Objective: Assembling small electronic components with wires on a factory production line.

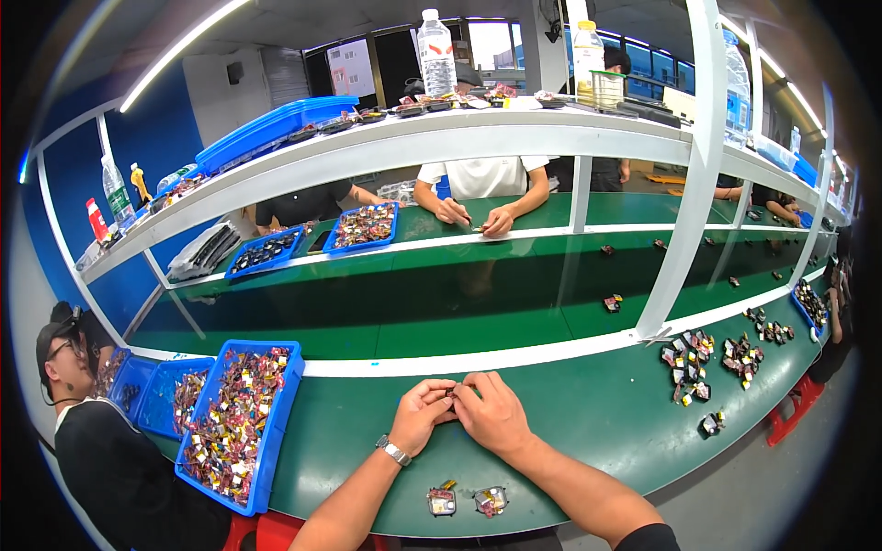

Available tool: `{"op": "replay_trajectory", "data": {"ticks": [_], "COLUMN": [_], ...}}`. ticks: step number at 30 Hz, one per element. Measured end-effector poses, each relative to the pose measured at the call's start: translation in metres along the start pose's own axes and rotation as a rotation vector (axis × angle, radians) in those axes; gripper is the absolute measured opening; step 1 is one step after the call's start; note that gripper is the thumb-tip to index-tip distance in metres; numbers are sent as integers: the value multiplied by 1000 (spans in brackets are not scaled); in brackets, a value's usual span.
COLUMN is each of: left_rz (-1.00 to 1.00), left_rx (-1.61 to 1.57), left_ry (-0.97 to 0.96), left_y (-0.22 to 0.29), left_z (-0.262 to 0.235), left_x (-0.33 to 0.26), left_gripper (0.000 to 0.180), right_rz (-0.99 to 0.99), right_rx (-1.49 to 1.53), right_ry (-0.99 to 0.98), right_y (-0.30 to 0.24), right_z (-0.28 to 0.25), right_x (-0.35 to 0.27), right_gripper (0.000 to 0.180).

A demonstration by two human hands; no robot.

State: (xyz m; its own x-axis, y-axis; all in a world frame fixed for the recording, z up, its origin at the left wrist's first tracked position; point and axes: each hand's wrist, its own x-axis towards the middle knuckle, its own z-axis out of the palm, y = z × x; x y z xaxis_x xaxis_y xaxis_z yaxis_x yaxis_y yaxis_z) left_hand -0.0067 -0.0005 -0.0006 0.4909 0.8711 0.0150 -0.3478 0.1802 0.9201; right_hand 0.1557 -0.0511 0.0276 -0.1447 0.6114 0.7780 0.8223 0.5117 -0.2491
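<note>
Fingers (467,393) of the left hand (421,418) and right hand (494,418) pinch a small dark part (451,392), mostly covered by them, near the far edge of the green bench (570,413); two small assemblies (442,501) (491,500) lie at its near edge, left of them a heaped blue tray (290,395).

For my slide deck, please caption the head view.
Left hand and right hand pinch a small part over a green table; at left, a blue tray of components.

Head-worn view (wide fisheye) looks forward and down, close above the hands (493,413).
</note>
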Motion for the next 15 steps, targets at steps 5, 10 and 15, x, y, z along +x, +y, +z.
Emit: {"op": "replay_trajectory", "data": {"ticks": [5, 10, 15], "left_rz": [71, 160, 167], "left_rx": [150, 301, 337], "left_ry": [108, 135, 125], "left_y": [0, -8, -10], "left_z": [2, 6, 5], "left_x": [-1, 0, -1], "left_gripper": [21, 20, 21], "right_rz": [77, 450, 413], "right_rx": [196, 525, 552], "right_ry": [-39, -103, -102], "right_y": [3, 8, 9], "right_z": [2, 8, 7], "right_x": [-1, -5, -7], "right_gripper": [16, 16, 19]}}
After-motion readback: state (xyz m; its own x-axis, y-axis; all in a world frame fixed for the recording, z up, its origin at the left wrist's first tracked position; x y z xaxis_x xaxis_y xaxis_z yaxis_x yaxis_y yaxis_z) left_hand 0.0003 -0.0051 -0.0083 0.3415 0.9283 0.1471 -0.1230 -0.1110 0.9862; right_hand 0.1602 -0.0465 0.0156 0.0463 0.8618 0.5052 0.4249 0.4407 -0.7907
